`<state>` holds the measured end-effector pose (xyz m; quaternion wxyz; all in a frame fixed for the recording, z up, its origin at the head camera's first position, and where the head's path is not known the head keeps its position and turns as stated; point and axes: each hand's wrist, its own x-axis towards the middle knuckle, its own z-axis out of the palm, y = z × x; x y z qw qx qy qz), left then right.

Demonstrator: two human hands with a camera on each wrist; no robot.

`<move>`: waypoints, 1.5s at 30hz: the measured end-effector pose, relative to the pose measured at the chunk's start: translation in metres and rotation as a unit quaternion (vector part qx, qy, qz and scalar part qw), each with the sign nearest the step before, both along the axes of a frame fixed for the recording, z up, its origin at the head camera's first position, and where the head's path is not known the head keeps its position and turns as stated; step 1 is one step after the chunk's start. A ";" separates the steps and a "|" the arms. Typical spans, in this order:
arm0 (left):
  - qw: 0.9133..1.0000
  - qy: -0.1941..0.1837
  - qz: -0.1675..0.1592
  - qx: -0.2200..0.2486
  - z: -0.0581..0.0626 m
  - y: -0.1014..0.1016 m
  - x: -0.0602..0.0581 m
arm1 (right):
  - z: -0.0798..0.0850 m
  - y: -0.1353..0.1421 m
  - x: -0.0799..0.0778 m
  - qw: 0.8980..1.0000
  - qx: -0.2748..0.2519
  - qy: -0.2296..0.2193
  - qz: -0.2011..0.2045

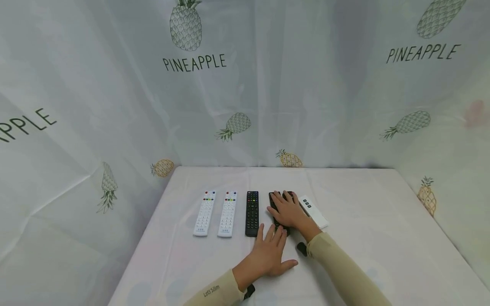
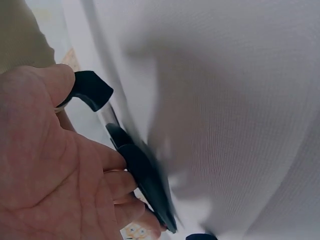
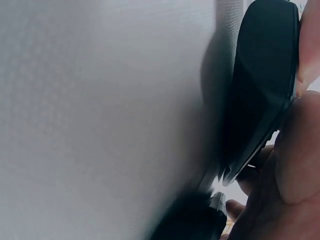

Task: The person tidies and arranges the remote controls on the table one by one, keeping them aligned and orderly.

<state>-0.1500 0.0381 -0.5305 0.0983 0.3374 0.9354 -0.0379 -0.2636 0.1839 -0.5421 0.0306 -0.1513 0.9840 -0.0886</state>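
My right hand (image 1: 289,211) rests with fingers extended over two black remote controls lying side by side, a nearer-left one (image 1: 272,204) and one to its right (image 1: 290,194). Much of both is hidden beneath it. The right wrist view has a dark remote (image 3: 260,75) tilted against the fingers and palm. With fingers spread and thumb out, my left hand (image 1: 266,256) touches the lower end of the left of these two remotes. From the left wrist, its fingertips lie along a dark remote's edge (image 2: 147,175).
Left of the hands, a black remote (image 1: 252,213) and two white remotes (image 1: 227,214) (image 1: 204,213) form a row. Another white remote (image 1: 314,212) lies slanted by my right hand. All lie on a white-covered table (image 1: 367,221), with a pineapple-print curtain (image 1: 306,85) behind.
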 end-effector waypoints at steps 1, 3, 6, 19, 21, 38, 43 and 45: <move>1.000 0.001 0.000 -0.002 0.001 0.000 0.000 | 0.001 -0.001 0.000 1.000 0.000 0.000 -0.001; 1.000 0.000 0.003 -0.004 0.003 -0.001 -0.001 | 0.002 -0.002 0.000 1.000 0.003 0.000 -0.003; 1.000 -0.007 0.010 -0.004 0.005 -0.003 -0.002 | 0.001 -0.003 -0.001 1.000 0.000 0.004 -0.003; 1.000 0.015 0.009 -0.003 0.003 -0.009 0.000 | -0.008 -0.008 -0.001 1.000 -0.001 0.011 -0.009; 1.000 0.015 0.009 -0.003 0.003 -0.011 0.001 | -0.009 -0.008 -0.002 1.000 -0.003 0.015 -0.009; 1.000 -0.007 0.018 -0.001 0.007 -0.018 0.001 | -0.008 -0.012 -0.002 1.000 -0.006 0.007 -0.018; 1.000 0.004 0.019 -0.003 0.005 -0.018 0.003 | -0.008 -0.012 -0.002 1.000 -0.007 0.003 -0.019; 1.000 0.005 0.019 -0.002 0.004 -0.018 0.003 | -0.008 -0.012 -0.002 1.000 -0.009 0.001 -0.019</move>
